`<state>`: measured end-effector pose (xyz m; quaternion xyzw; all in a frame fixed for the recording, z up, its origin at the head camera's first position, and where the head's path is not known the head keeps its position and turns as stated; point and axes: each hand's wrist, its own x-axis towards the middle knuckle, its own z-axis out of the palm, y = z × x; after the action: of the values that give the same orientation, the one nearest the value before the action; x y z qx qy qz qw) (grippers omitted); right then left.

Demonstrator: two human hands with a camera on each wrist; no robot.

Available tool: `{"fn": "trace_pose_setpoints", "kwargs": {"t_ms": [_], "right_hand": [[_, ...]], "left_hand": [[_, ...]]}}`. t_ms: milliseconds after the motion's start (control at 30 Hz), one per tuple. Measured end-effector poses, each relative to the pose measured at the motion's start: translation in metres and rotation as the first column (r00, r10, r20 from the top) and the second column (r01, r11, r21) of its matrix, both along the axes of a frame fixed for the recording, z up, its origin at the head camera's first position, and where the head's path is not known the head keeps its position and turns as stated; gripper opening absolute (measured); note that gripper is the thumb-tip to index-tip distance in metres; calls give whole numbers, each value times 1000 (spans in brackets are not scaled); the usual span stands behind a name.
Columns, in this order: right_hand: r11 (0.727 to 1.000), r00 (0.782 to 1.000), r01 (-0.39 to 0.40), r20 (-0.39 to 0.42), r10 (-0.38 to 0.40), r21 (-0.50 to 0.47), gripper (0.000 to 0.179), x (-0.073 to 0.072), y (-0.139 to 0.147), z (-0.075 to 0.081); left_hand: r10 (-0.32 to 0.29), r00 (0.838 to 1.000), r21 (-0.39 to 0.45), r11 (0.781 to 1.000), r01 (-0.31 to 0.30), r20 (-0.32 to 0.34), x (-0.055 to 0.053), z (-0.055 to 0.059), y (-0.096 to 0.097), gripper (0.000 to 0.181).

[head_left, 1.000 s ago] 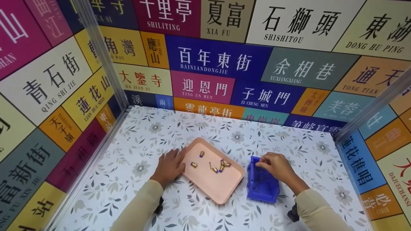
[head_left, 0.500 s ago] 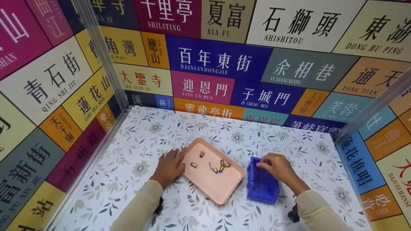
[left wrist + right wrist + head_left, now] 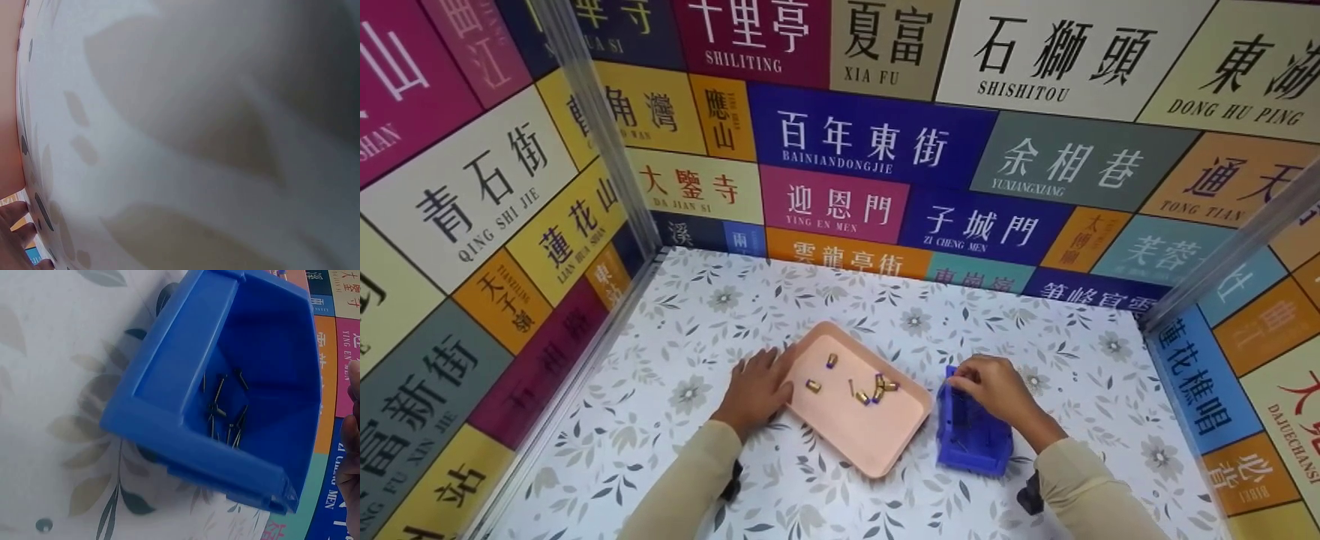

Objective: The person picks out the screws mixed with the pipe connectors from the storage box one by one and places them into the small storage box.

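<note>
My left hand (image 3: 754,390) rests at the left edge of the pale pink tray (image 3: 847,435), fingers spread and thumb at the rim. In the tray lie several small gold-coloured cylinders with purple-blue ends (image 3: 813,386) and one thin screw-like piece (image 3: 852,388). My right hand (image 3: 990,386) is over the far end of the blue bin (image 3: 975,461), thumb and fingertips drawn together; anything between them is hidden. Several dark screws (image 3: 219,388) lie inside the bin in the right wrist view, where curled fingers (image 3: 351,433) show at the right edge.
Both containers stand close together on a white leaf-patterned tabletop (image 3: 697,315). Printed panels (image 3: 870,135) with Chinese place names wall in the back and sides. Clear upright strips (image 3: 622,150) mark the corners. The left wrist view is mostly blurred tabletop.
My right hand has shifted slightly left and up, from over the bin's inside toward its far edge. The left hand, tray and bin have stayed in place.
</note>
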<state>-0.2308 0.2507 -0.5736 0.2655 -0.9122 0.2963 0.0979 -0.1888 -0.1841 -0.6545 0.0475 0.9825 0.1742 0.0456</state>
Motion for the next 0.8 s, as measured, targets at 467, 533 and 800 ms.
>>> {"fn": "trace_pose_setpoints", "kwargs": {"t_ms": [467, 533, 800], "right_hand": [[996, 999, -27, 28, 29, -81, 14, -13, -75, -9], [996, 999, -27, 21, 29, -85, 14, -15, -87, -10], [999, 995, -7, 95, 11, -45, 17, -27, -127, -12]], "left_hand": [[0, 1000, 5, 1000, 0, -3, 2, -1, 1, 68], [4, 1000, 3, 1000, -4, 5, 2, -1, 2, 68], [18, 1000, 25, 1000, -18, 11, 2, 2, 1, 70]]}}
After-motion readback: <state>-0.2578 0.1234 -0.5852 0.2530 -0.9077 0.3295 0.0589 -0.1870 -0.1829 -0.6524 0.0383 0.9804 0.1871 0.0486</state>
